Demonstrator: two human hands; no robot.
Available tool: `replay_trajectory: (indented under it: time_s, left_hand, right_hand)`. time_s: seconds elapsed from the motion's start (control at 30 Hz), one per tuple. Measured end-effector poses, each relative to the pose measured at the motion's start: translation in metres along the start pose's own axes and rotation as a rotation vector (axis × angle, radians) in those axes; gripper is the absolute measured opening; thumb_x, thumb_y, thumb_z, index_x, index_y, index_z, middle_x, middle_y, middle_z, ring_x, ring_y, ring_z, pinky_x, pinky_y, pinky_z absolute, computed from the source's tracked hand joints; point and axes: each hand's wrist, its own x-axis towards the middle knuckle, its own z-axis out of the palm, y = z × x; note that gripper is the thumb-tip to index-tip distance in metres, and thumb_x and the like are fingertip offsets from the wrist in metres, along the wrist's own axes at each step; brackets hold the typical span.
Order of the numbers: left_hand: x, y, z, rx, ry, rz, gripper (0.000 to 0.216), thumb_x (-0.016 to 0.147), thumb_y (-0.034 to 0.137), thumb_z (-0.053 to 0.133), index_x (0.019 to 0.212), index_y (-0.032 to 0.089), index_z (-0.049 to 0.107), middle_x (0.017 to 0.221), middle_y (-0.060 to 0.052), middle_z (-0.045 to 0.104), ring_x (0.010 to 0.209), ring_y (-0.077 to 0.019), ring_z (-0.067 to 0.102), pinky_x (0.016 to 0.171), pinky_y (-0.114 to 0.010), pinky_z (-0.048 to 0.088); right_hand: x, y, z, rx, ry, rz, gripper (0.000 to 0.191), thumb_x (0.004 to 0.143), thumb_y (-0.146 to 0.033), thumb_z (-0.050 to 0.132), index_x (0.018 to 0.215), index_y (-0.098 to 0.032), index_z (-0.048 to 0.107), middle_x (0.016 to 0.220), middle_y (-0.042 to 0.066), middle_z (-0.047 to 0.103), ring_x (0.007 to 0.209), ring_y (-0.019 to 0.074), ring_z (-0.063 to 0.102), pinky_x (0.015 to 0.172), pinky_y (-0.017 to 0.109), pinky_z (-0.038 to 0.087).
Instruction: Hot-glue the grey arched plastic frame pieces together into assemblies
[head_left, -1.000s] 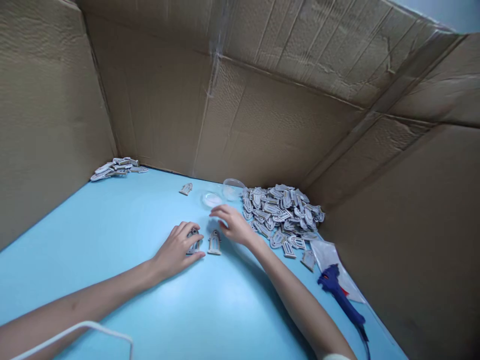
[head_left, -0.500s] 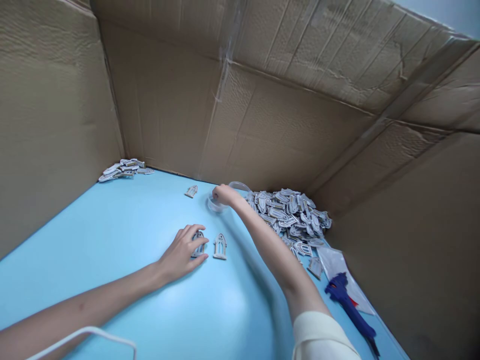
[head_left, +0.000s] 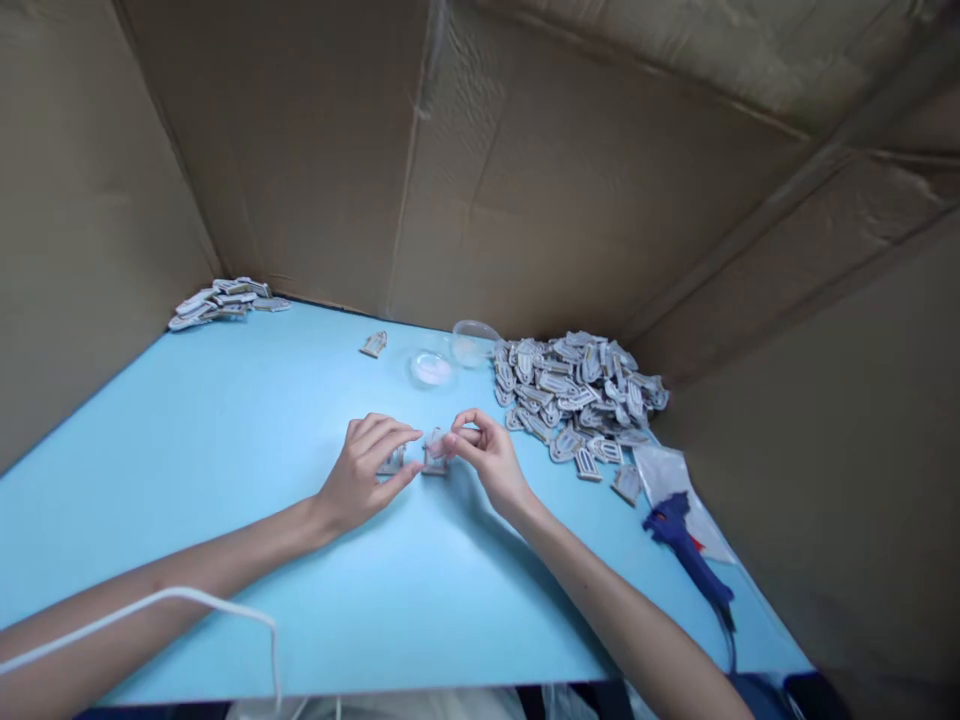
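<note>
Left hand is arched with thumb and fingers apart over 1 little window frame on the table; can't tell if it's touching. Right hand has thumb and finger pinched on a pale see-through bit, too blurry to name, at the 2nd frame, between the hands. I'd call this the lining-up step, and imo the next move calls for a light, steady pinch.

A hand could pass over the surface between left forearm and right forearm. Farther right, heaped pieces and a blue tool (its cord trailing nearward) obstruct; cardboard walls bar the back and sides.
</note>
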Motion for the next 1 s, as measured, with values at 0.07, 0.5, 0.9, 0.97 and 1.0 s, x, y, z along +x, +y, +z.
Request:
replay_trajectory:
  time_s: [0.07,0.5,0.9,0.97,1.0]
  left_hand:
    - [0.003,0.010,0.005,-0.016,-0.021,0.003,0.014,0.104,0.028,0.069,0.116,0.023,0.071,0.105,-0.004,0.079,0.103,-0.0247,0.065,0.091,-0.040,0.042]
    - [0.014,0.000,-0.009,-0.076,-0.167,0.078,0.014,0.101,0.018,0.055,0.094,0.022,0.067,0.098,-0.005,0.080,0.101,-0.0253,0.069,0.094,-0.045,0.045]
    - [0.007,-0.002,-0.004,-0.057,-0.452,0.217,0.028,0.101,0.014,0.050,0.117,0.024,0.070,0.107,-0.008,0.079,0.118,-0.0296,0.066,0.100,-0.049,0.042]
    - [0.006,-0.003,-0.004,-0.048,-0.448,0.213,0.026,0.101,0.015,0.048,0.113,0.023,0.070,0.111,-0.008,0.080,0.118,-0.0299,0.066,0.100,-0.050,0.042]
    - [0.006,-0.003,-0.004,-0.045,-0.450,0.210,0.025,0.102,0.015,0.048,0.112,0.023,0.070,0.111,-0.008,0.080,0.118,-0.0302,0.066,0.100,-0.050,0.042]
  right_hand:
    - [-0.022,0.008,0.007,0.090,0.012,0.035,0.047,0.082,-0.059,0.089,0.093,-0.026,0.057,0.077,0.003,0.082,0.075,0.0234,0.080,0.076,0.035,0.059]
    - [-0.024,0.013,-0.013,-0.345,0.257,-0.275,0.009,0.093,-0.032,0.069,0.098,-0.025,0.067,0.092,0.003,0.075,0.088,0.0222,0.067,0.084,0.037,0.050]
    - [-0.005,0.028,-0.006,-0.456,0.180,-0.225,0.017,0.088,-0.020,0.069,0.098,-0.025,0.081,0.092,0.004,0.078,0.089,0.0221,0.066,0.088,0.036,0.053]
    - [-0.004,0.029,-0.003,-0.451,0.154,-0.221,0.024,0.090,-0.020,0.066,0.105,-0.026,0.083,0.094,0.004,0.079,0.088,0.0218,0.066,0.087,0.036,0.053]
    - [-0.004,0.030,-0.002,-0.447,0.142,-0.214,0.024,0.091,-0.020,0.065,0.104,-0.026,0.084,0.095,0.004,0.079,0.087,0.0218,0.066,0.086,0.036,0.052]
